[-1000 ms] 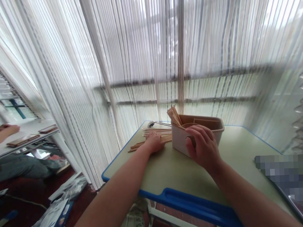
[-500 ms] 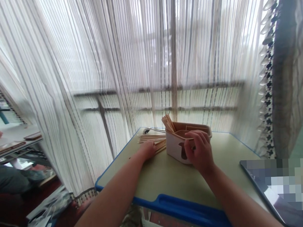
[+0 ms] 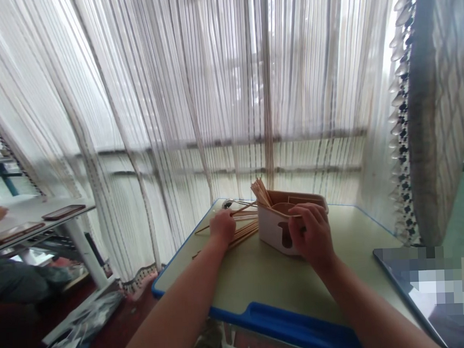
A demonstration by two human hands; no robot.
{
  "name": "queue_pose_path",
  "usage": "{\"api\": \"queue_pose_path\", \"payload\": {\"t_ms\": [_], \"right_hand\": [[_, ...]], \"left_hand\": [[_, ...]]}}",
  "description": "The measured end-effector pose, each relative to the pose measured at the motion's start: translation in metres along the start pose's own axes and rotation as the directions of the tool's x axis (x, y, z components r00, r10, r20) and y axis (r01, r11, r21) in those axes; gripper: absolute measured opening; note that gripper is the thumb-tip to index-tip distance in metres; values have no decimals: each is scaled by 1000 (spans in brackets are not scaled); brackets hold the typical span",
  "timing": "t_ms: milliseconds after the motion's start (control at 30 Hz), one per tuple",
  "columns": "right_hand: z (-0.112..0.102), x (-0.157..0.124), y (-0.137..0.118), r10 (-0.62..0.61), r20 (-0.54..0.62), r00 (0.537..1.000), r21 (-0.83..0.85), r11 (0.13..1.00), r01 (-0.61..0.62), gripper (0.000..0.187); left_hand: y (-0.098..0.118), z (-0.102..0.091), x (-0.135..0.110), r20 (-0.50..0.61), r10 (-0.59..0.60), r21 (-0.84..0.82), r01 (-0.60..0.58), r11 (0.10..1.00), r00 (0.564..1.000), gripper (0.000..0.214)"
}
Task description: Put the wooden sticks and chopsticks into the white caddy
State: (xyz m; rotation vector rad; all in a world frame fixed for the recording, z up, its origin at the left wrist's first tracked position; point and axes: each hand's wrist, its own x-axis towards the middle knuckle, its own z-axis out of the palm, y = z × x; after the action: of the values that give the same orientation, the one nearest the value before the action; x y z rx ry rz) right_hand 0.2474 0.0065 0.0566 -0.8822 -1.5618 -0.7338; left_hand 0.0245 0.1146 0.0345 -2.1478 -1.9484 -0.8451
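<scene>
Box (image 3: 269, 234) gripped at its rim by right hand (image 3: 315, 237), left hand (image 3: 222, 227) grasping at least one chopstick (image 3: 244, 208)

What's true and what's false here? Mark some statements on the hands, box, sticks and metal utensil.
1. The right hand is at the box's rim. True.
2. The box has no sticks in it. False: a bundle stands leaning at its left end.
3. The left hand holds at least one stick. True.
4. The metal utensil lies right of the box. False: the metal utensil lies left of it.
5. Loose sticks lie on the table. True.
</scene>
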Motion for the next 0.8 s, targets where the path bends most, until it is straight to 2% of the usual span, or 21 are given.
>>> {"api": "queue_pose_path", "payload": {"t_ms": [233, 400, 467, 667, 800], "right_hand": [[3, -1, 3, -5, 32, 999, -31, 999, 6, 19], [3, -1, 2, 2, 55, 998, -26, 1000, 0, 17], [3, 0, 1, 4, 50, 999, -28, 1000, -3, 16], [1, 0, -2, -30, 65, 997, -28, 999, 31, 23], [2, -1, -8, -96, 157, 983, 43, 995, 90, 35]], "left_hand": [[3, -6, -1, -110, 91, -95, -101, 990, 990, 25], [-2, -6, 0, -199, -41, -209, -1, 978, 979, 29], [-2, -8, 0, -243, -55, -276, -14, 961, 969, 30], [7, -8, -9, -322, 221, -376, -339, 863, 920, 30], [13, -4, -15, -332, 332, -391, -449, 803, 883, 29]]}}
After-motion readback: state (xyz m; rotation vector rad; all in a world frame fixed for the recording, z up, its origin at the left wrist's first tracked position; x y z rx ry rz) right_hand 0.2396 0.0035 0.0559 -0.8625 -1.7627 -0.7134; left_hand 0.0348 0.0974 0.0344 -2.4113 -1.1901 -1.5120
